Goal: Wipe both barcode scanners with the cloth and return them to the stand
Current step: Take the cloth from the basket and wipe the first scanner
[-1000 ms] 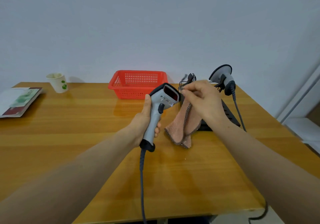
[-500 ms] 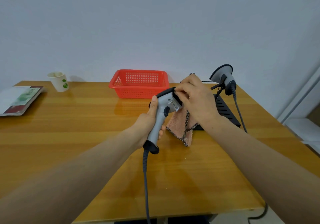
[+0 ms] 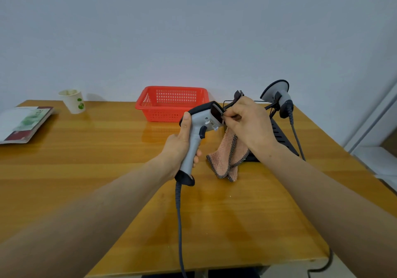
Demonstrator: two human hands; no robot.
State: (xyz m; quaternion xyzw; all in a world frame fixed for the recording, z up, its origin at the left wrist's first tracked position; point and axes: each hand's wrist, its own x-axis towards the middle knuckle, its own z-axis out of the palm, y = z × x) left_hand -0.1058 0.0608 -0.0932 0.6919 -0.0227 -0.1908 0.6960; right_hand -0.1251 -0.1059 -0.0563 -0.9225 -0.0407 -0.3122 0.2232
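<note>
Entry: first scanner [image 3: 200, 118], centre of frame, held above the tabletop [image 3: 86, 170]; your left hand [image 3: 176, 149] is wrapped round its handle. Your right hand [image 3: 251, 125] pinches the cloth [image 3: 225, 155] at the window's right edge, having slid off the head it covered half a second ago, so the first wipe looks under way. Second scanner [image 3: 276, 93]: on the stand [image 3: 279, 133], upper right, not yet wiped. Hidden: cloth-to-window contact behind your fingers, and part of the stand. The cable [image 3: 179, 224] is cut off at the bottom edge.

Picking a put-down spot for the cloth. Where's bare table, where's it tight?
Free: table between the booklet and paper cup and the red basket; also the near patch in front of the cloth, crossed by the cable of the held scanner. Tight: far right, where stand, second scanner, cloth, left hand and right hand bunch.
</note>
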